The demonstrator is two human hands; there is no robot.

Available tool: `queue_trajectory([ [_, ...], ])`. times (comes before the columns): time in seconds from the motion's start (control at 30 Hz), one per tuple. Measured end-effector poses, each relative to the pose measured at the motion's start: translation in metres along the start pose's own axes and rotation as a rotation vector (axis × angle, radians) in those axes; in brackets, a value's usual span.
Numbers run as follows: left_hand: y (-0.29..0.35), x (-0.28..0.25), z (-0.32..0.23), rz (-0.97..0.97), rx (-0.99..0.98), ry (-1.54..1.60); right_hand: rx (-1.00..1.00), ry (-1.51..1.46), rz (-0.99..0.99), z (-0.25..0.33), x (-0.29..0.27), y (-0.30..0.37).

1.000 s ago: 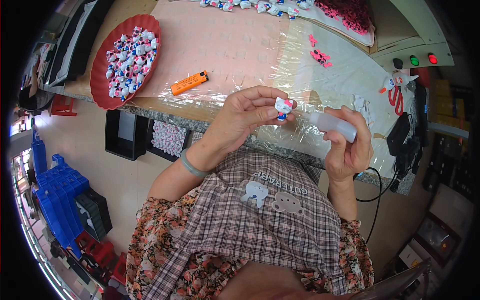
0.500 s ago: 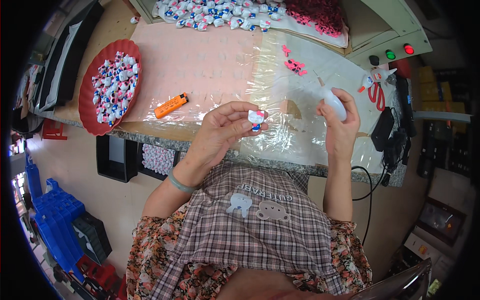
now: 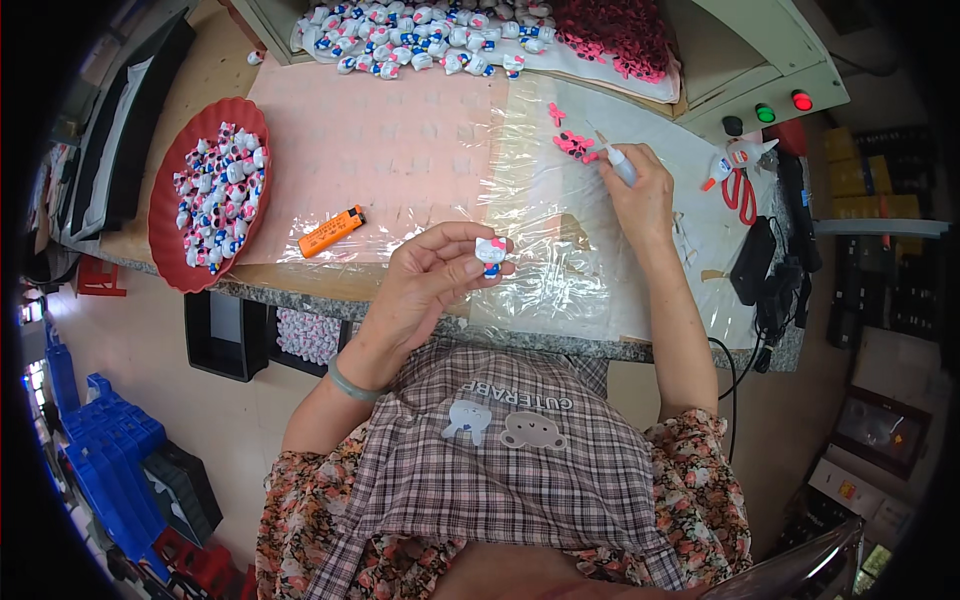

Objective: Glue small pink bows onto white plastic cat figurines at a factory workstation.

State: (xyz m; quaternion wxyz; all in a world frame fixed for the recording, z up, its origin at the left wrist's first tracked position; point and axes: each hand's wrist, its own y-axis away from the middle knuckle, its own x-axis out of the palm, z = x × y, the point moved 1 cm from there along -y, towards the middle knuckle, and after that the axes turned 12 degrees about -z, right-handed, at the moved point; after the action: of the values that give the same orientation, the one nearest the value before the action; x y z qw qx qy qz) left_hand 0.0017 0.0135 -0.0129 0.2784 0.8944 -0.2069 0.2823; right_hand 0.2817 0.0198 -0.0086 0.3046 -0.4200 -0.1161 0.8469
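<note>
Between the thumb and fingers of my left hand [image 3: 432, 272] is a small white cat figurine [image 3: 490, 252] with a pink bow and a blue body. It is held upright above the near part of the bench. My right hand [image 3: 640, 195] grips a white glue bottle [image 3: 622, 166] whose thin needle tip points away from me to the upper left. That hand is at a small cluster of pink bow-shaped pieces [image 3: 574, 147] on the plastic-covered bench. Its fingertips are beside the nearest pieces; whether they touch one I cannot tell. Another pink piece [image 3: 556, 115] lies just beyond.
A red scalloped tray [image 3: 160, 215] of figurines stands at left, with an orange lighter [image 3: 332, 231] nearer. More figurines [image 3: 420, 38] and a pink heap [image 3: 620, 35] fill the back shelf. Red-handled scissors [image 3: 739, 193], another glue bottle [image 3: 745, 152] and black cables [image 3: 775, 300] lie right.
My right hand has moved away from me and leftward with the glue bottle, down to the pink pieces. My left hand still holds the figurine, with little change.
</note>
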Motion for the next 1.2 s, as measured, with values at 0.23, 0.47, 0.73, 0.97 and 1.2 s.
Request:
queue_trajectory([
  [0.23,-0.001,-0.002,0.0,-0.008,-0.002,-0.003,-0.064,0.063,0.131,0.001,0.005,-0.007],
  [0.47,-0.001,-0.001,0.001,-0.004,-0.006,-0.007,-0.091,0.114,0.127,-0.003,0.012,-0.007],
  [0.73,-0.001,-0.001,0.001,-0.004,0.011,0.011,0.51,-0.566,0.246,0.023,-0.013,0.01],
  [0.97,0.0,0.003,0.002,-0.006,-0.001,-0.016,0.648,-0.781,0.374,0.033,-0.017,0.042],
  [1.2,0.001,0.003,0.003,-0.008,0.001,-0.027,0.662,-0.839,0.423,0.054,-0.022,0.059],
])
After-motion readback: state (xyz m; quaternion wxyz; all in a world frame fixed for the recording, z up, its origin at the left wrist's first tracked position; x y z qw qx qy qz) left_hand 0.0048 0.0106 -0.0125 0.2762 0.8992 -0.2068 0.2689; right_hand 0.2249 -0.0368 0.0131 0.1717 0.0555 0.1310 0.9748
